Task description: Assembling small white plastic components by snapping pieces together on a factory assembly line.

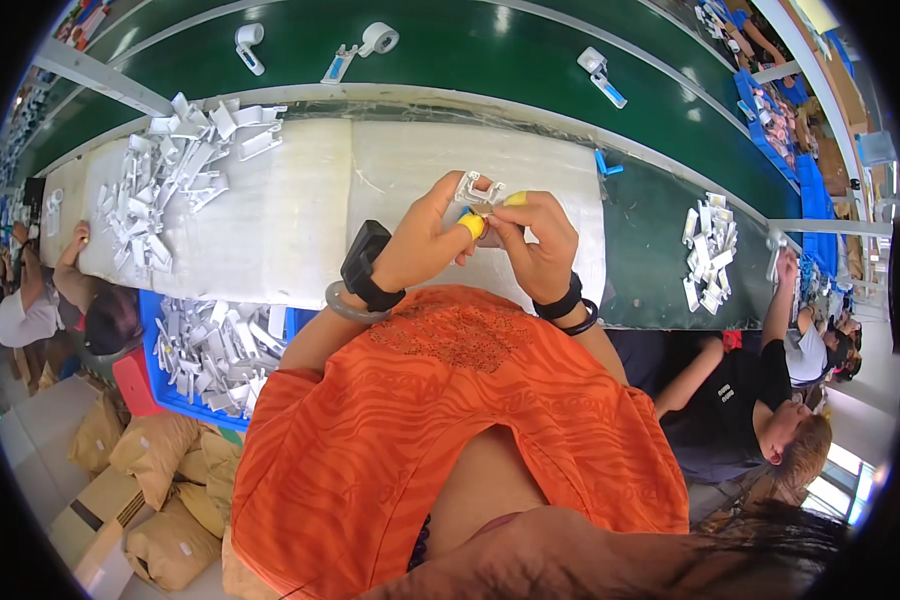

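White plastic, partly clear, made the small frame piece (466, 186) which the person in the orange garment (560, 400) was holding over the desk (300, 240). Its place was in front of the chest, at the fingertips of both hands, above the pale covering of the desk. On the left hand (420, 238), the grip was closed upon the frame piece, with a yellow finger cover (474, 226) just below it. On the right hand (544, 238), the fingers were bent and came against the lower side of the same piece; I could not tell whether this grip was clamped, because the contact was too small and partly hidden. This hand wore a yellow cover on one finger also.

To the left on the desk lay a loose heap of white parts (175, 175), and below the desk edge a blue bin (198, 408) was filled with similar ones. To the right, a smaller pile of white pieces (710, 250) rested upon a dark green surface (642, 260). Near the edge of the pale covering was a small blue piece (610, 167). Beyond the desk, three white-and-blue devices lay well apart on a green conveyor belt (480, 55).
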Motion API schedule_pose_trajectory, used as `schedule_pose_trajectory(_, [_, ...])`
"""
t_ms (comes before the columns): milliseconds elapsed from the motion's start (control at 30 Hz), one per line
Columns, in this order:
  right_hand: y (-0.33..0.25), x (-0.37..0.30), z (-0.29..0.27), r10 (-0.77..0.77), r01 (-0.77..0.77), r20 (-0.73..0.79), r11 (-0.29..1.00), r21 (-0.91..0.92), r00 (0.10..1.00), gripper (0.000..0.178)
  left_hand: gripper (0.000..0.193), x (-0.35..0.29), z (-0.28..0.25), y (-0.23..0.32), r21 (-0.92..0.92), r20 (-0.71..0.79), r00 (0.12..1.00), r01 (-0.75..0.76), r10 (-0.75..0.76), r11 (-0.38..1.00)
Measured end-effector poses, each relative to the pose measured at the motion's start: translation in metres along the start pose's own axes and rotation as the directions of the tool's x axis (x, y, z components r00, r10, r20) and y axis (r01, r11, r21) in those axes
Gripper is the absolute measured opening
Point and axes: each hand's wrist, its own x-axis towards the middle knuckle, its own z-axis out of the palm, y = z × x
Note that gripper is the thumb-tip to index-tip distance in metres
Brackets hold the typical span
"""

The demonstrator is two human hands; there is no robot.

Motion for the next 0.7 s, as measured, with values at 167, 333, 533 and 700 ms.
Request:
schedule_pose_trajectory(167, [0.000,-0.003,0.002,0.041,-0.041,-0.012,0.999,0.027,0.999,0.022,0.046,-0.001,-0.002,-0.006,0.013,0.029,0.998,-0.053,0.052,0.999])
schedule_pose_trajectory(333, [0.007,-0.007,0.002,0.043,-0.042,-0.006,0.996,0.073,0.999,0.022,0.046,-0.002,-0.004,-0.009,0.039,0.049,0.996,-0.072,0.070,0.997])
schedule_pose_trajectory(533, [0.006,-0.009,0.003,0.049,-0.047,-0.021,0.996,0.075,0.999,0.021,0.038,-0.002,-0.003,-0.011,0.055,0.028,0.994,-0.104,0.102,0.993])
schedule_pose_trajectory(700, [0.005,-0.010,0.002,0.039,-0.037,-0.026,0.995,0.094,0.999,0.021,0.040,-0.004,-0.008,-0.007,0.121,0.117,0.990,-0.091,0.076,0.988])
